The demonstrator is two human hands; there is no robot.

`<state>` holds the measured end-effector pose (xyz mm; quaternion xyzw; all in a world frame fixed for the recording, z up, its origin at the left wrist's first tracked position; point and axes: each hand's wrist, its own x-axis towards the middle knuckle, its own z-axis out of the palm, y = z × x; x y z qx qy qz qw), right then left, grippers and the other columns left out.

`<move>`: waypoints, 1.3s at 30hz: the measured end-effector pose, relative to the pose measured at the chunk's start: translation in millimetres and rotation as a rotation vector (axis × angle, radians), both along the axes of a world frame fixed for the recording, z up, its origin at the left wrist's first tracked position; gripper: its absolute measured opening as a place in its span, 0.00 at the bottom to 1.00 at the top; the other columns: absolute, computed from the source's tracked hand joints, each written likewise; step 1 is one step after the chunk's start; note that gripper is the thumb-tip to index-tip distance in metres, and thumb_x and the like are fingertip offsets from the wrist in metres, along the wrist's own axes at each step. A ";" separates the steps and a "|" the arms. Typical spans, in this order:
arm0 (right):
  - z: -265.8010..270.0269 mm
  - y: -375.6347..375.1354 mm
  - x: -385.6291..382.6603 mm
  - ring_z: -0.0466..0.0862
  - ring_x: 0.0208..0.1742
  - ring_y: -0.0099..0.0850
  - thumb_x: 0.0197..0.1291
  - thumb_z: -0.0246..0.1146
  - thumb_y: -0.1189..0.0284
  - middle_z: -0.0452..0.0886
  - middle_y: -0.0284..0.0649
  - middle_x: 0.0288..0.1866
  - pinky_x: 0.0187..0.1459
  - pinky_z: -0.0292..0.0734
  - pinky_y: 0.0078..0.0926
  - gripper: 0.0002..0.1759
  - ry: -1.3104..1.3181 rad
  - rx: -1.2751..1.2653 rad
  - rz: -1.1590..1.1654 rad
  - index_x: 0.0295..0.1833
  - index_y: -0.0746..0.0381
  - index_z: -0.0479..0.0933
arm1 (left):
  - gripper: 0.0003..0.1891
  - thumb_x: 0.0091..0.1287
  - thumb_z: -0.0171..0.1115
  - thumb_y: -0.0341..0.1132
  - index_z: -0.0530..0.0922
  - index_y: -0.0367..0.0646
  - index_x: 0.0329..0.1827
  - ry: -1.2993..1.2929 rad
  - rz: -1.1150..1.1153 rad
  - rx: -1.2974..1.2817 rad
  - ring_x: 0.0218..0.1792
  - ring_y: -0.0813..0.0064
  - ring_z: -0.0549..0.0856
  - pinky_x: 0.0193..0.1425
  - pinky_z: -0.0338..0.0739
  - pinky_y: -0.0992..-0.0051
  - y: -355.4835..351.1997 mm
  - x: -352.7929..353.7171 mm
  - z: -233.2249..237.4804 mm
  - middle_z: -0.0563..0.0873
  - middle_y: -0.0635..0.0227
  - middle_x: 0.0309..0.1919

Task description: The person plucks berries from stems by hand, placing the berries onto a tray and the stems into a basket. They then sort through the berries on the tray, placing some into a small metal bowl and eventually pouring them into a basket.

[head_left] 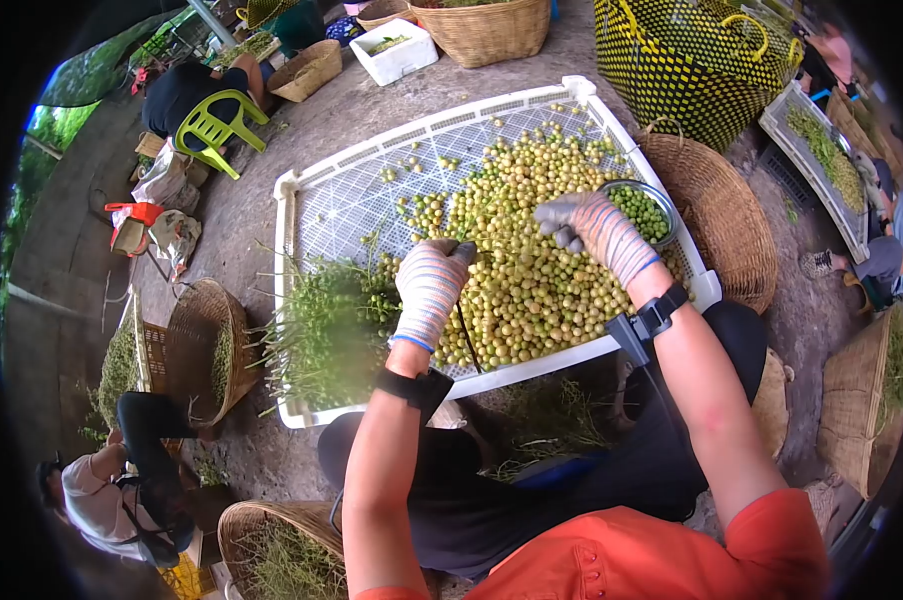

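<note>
Round yellow-green fruits (532,290) piling on white mesh tray (322,210), left hand (432,290) gripping thin stem (466,335), right hand (594,232) apparently resting open

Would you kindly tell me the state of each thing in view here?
white tray: lying flat, partly covered
yellow-green fruit: loose, heaped mid-tray
metal bowl: upright, filled with green fruit
left hand: gloved, fisted round a thin stalk
right hand: gloved, open, over the fruit
green stalks: piled at tray's left end
</note>
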<state>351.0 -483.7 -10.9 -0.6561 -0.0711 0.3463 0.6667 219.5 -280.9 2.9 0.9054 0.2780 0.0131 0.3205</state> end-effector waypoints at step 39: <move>-29.3 37.7 -51.3 0.82 0.31 0.22 0.57 0.68 0.57 0.82 0.32 0.42 0.26 0.72 0.17 0.23 0.252 0.144 0.370 0.54 0.57 0.76 | 0.14 0.68 0.59 0.40 0.84 0.37 0.36 -0.306 0.081 -0.950 0.11 0.85 0.67 0.16 0.57 0.83 -1.0 -3.3 8.3 0.77 0.77 0.16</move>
